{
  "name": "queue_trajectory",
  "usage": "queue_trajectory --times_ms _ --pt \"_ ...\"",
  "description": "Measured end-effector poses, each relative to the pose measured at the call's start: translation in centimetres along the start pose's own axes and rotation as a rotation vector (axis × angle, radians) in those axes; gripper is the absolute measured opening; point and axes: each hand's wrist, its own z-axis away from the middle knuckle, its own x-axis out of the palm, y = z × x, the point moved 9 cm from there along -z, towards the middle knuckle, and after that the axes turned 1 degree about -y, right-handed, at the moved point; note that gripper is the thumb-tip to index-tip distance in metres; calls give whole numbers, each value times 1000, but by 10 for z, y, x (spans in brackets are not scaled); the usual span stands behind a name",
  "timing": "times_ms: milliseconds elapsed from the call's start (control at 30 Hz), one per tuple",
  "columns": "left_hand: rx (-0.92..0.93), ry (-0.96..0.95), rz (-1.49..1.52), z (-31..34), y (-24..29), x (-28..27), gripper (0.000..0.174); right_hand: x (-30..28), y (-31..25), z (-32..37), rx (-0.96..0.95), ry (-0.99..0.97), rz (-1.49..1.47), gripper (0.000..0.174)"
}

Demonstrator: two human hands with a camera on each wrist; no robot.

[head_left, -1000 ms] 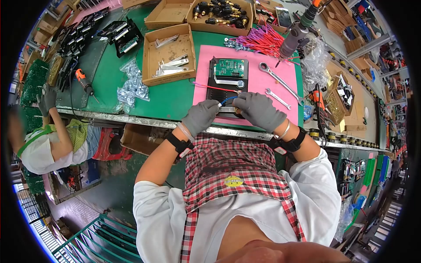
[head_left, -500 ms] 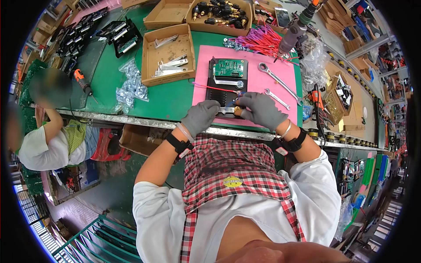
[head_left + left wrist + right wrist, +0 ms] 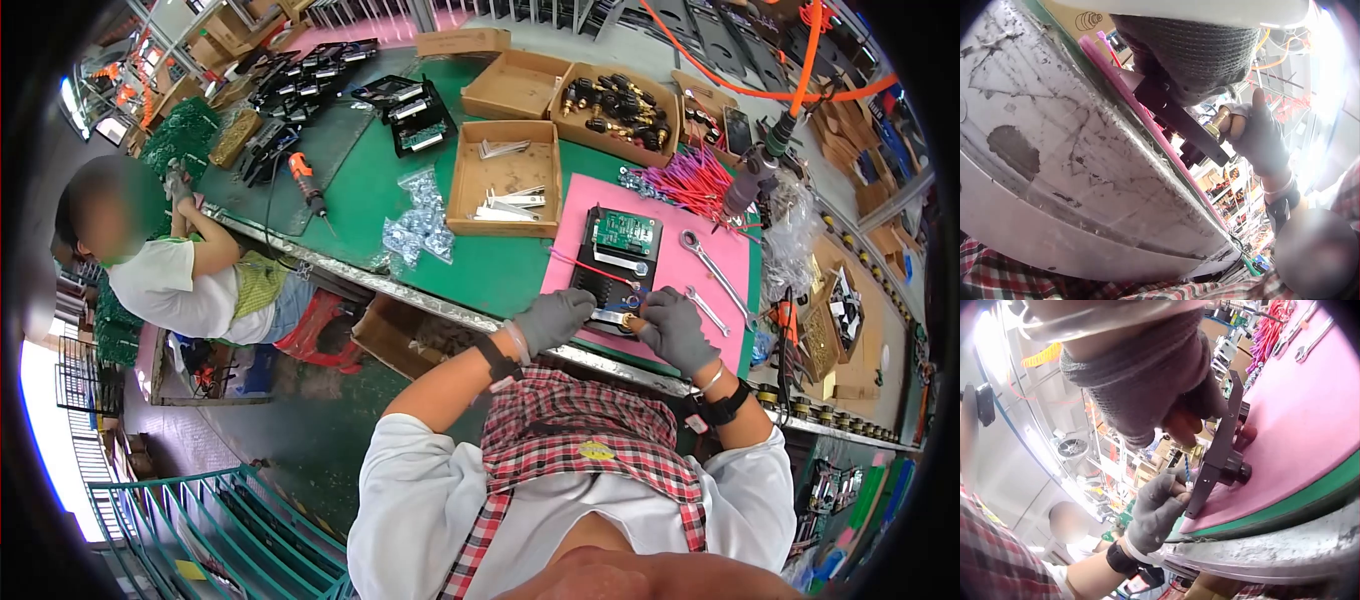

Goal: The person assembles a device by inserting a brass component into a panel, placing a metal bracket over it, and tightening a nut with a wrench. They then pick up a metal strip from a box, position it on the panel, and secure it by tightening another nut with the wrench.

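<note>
In front of me a black metal panel point(image 3: 650, 255) carries a green circuit board point(image 3: 625, 232), and a red wire point(image 3: 600, 266) crosses it. My gloved left hand point(image 3: 560, 318) is at its near left corner. In the right wrist view, that hand's thumb and finger pinch a small white connector point(image 3: 1189, 486) on a twisted blue wire point(image 3: 1187, 467). My gloved right hand point(image 3: 680, 330) is at the near right corner, its fingers on a brass fitting point(image 3: 1217, 122) that sticks out from the panel's edge. Black round parts point(image 3: 1235, 469) show on the panel's other side.
Under the panel lies a pink mat point(image 3: 575, 215), with two wrenches point(image 3: 715, 270) to the right. A power screwdriver point(image 3: 755, 175) hangs beside red and purple wires point(image 3: 685, 180). Left are a carton of metal brackets point(image 3: 505, 180) and bagged hardware point(image 3: 418, 225). Another person point(image 3: 170, 270) works far left.
The head view has swung left, so the bench and my hands appear farther right and lower. Both hands stay at the panel's near edge. The other person shows more fully.
</note>
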Motion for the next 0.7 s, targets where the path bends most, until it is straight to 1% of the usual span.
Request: queue_trajectory --times_ms 67,100,200,233,367,467,567,600,700 --pt "-18 -13 30 0 0 2 12 -7 4 2 37 60 -7 17" --pt "-16 -14 36 1 1 2 12 -9 -2 2 3 104 -15 18" --pt "-7 -17 30 -1 3 -3 12 6 3 7 -18 -76 50 20" --pt "-5 -22 21 0 4 -4 12 5 10 8 4 -48 -16 21" --pt "-22 -34 13 0 3 -1 13 18 3 7 14 -37 81 21" --pt "23 38 11 1 4 -1 13 21 10 10 52 33 87 24" --pt "12 23 53 0 7 -6 14 20 6 9 66 64 164 26" --pt "69 113 36 4 8 -9 16 23 8 10 85 50 168 28" --pt "68 102 82 4 9 -10 19 22 12 11 105 -53 60 28"
